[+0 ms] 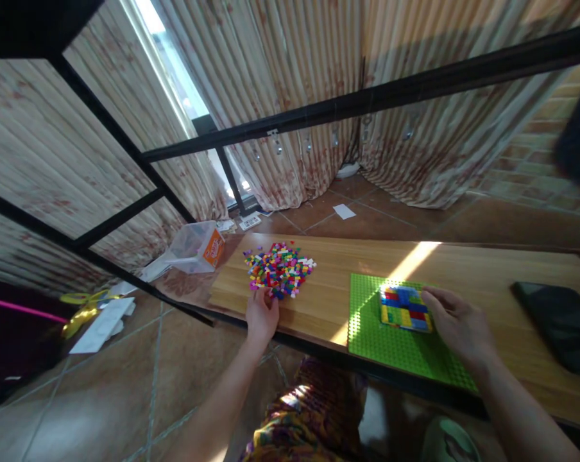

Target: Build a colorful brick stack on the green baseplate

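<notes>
My left hand (262, 316) is at the near edge of a heap of small multicoloured toy bricks (280, 266) on the wooden table. Its fingers are drawn together among the bricks, and what they pinch is too small to tell. On a green studded baseplate (367, 340) sits a flat rectangular build of red, blue, yellow and green bricks (405, 308). My right hand (458, 324) touches the build's right side near its far corner, thumb and fingers bent close together. Whatever is between those fingertips is hidden.
A dark tablet-like slab (559, 324) lies at the table's right. Beyond the left end, a clear plastic box (191, 247) with an orange label stands on the floor. Black metal bars (319, 115) cross in front of the curtains. Below the table edge is a cup-like container (446, 443).
</notes>
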Motion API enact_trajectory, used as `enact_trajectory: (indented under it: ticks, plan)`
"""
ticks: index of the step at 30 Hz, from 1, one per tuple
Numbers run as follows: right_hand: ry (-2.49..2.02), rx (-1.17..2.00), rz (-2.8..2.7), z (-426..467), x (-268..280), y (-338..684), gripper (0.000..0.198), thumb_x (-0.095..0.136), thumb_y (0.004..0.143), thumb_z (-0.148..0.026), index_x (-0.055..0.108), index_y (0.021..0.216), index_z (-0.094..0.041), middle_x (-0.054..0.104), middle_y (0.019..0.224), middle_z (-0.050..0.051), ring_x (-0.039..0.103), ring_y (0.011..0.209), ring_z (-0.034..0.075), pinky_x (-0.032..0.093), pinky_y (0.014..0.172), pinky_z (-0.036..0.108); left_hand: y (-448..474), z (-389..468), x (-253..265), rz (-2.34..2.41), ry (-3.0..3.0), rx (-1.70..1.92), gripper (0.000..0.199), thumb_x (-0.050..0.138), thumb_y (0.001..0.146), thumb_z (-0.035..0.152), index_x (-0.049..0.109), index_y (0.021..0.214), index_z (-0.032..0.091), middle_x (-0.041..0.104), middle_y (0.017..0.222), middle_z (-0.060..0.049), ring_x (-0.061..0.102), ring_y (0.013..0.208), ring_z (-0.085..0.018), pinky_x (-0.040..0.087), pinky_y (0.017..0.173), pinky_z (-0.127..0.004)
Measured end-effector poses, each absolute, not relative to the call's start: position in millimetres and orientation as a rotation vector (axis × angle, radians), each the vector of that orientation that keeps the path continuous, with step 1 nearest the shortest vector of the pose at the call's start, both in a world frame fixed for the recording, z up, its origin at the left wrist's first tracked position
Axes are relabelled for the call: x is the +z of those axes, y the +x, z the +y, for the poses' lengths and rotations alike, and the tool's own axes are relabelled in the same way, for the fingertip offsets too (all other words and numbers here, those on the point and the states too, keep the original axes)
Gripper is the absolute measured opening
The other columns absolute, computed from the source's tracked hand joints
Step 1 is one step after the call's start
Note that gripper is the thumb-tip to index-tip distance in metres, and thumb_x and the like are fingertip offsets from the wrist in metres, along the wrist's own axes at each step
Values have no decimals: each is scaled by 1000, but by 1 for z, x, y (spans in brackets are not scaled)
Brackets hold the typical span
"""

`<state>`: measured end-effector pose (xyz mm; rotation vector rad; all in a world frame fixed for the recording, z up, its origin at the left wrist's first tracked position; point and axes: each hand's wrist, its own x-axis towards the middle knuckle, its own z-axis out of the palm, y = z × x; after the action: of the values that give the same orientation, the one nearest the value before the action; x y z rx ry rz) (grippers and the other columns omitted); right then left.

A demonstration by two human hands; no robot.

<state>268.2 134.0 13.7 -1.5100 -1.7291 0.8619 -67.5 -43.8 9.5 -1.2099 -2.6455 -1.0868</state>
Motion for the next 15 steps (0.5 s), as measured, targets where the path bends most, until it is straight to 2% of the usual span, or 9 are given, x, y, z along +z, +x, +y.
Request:
enact_trajectory:
  ticks: [5, 10, 15]
  plan:
    - [-1572, 889, -1803, 137, 11, 269, 51, 51, 78, -55, 72, 104, -16, 74, 94, 11, 68, 88, 29, 51, 73, 37, -78, -43, 7, -2756, -1174, -1007, 33, 62, 78, 23, 58, 109, 17, 65, 91, -7, 63, 84, -20, 49, 76, -32]
    - [-1674, 848, -1835, 138, 11, 268, 56, 47, 75, -57, 72, 105, -17, 74, 94, 12, 68, 86, 29, 50, 71, 37, -77, -30, 3, -2756, -1212, -1170, 35, 59, 78, 14, 57, 113, 16, 66, 94, -7, 62, 77, -15, 49, 78, -30]
    - [-1714, 831, -1846, 139, 12, 266, 56, 48, 72, -57, 72, 104, -18, 73, 91, 12, 67, 82, 29, 49, 68, 38, -65, -12, -3, -2691, -1284, -1380, 37, 60, 75, 9, 57, 112, 15, 65, 99, -8, 63, 84, -16, 52, 80, -32]
